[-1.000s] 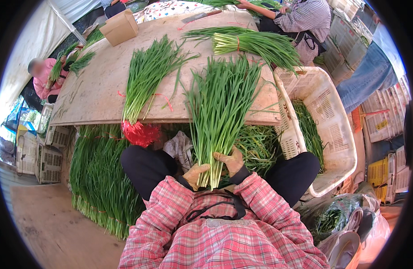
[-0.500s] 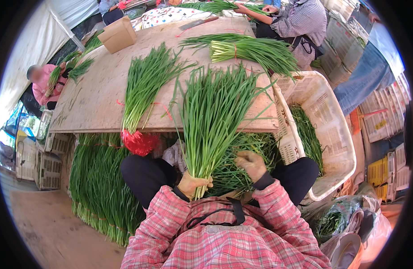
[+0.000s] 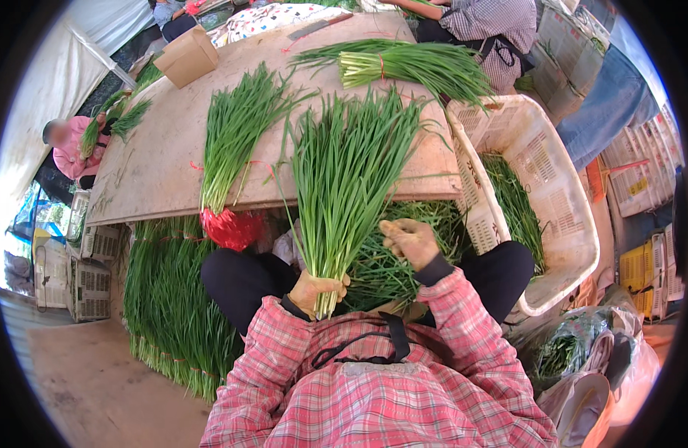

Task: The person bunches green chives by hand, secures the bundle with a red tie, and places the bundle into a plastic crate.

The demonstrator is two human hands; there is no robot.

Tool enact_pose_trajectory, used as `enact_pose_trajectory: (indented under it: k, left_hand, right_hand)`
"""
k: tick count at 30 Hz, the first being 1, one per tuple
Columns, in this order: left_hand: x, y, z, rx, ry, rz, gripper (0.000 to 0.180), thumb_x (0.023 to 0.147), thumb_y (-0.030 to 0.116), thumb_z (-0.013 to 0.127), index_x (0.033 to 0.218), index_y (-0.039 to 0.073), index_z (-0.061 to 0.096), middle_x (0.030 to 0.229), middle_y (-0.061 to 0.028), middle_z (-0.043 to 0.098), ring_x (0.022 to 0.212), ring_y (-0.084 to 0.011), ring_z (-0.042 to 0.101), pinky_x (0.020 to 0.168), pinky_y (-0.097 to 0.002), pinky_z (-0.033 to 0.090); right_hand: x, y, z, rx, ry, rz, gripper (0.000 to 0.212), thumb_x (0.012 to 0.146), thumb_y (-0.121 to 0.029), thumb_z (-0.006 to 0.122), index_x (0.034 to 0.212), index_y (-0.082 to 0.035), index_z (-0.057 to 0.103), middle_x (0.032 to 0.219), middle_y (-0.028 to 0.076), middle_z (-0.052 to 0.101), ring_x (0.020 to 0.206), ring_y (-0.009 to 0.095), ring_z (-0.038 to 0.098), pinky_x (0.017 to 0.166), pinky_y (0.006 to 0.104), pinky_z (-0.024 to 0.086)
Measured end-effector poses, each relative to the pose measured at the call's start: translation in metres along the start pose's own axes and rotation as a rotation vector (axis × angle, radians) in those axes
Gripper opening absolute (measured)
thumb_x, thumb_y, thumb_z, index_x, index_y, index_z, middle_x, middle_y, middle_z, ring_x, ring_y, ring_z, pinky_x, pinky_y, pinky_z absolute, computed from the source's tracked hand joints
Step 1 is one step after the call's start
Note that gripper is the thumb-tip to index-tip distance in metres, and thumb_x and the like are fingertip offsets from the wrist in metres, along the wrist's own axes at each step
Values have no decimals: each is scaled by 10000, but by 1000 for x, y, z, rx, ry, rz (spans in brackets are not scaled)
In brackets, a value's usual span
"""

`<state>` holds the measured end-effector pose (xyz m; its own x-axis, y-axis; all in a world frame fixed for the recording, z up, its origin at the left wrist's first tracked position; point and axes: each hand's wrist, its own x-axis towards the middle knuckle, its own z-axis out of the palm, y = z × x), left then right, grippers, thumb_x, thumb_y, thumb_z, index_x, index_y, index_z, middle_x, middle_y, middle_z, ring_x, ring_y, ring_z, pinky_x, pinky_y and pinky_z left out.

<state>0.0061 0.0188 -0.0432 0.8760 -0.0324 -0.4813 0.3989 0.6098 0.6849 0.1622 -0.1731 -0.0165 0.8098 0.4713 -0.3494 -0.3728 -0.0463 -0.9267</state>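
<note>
My left hand [image 3: 316, 291], in a tan glove, is wrapped round the pale lower ends of a large bunch of garlic chives [image 3: 348, 172]. Their green blades fan up over the front edge of the table. To the right of the bunch, my right hand [image 3: 411, 240] is raised with its fingers curled together; whatever they may pinch is too small to make out. Loose chives [image 3: 404, 269] lie below it, between my knees. A second bunch of chives [image 3: 243, 134] rests on the table to the left, beside a red bundle of ties [image 3: 230, 228] at the edge.
The wooden table [image 3: 165, 160] carries tied chives [image 3: 411, 67], a knife [image 3: 320, 27] and a cardboard box [image 3: 187, 56]. A white plastic crate [image 3: 557, 194] with chives stands at my right. Stacked bunches [image 3: 176, 299] fill the space under the table's left side. Other people sit round the table.
My right hand has risen and moved slightly left toward the bunch, its fingers now pointing at the stems. The left hand keeps its hold. The whole view has shifted a little.
</note>
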Motion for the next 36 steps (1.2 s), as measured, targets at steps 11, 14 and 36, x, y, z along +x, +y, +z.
enact_pose_trajectory:
  k: [11,14,36]
  left_hand:
    - [5,-9,-8,-149,-63,-62,379,751,16,649,1113,16,536,911,-101,632,709,-188,600,606,-308,524]
    - [12,-19,-23,-292,-122,-162,417,808,79,639,1199,-2,520,932,-108,627,741,-204,601,639,-320,541]
    - [11,-17,9,-42,6,110,401,713,-55,706,1090,-8,577,909,-110,661,720,-181,656,602,-286,547]
  right_hand:
    - [-28,23,13,214,26,-173,107,862,-26,603,896,73,622,766,80,625,607,104,536,555,242,429]
    - [-48,30,10,250,76,-217,57,865,7,584,866,58,610,816,101,637,654,143,561,569,245,444]
    - [-55,-6,26,-704,-151,-739,147,811,-104,685,920,-5,678,787,134,656,689,234,636,642,313,507]
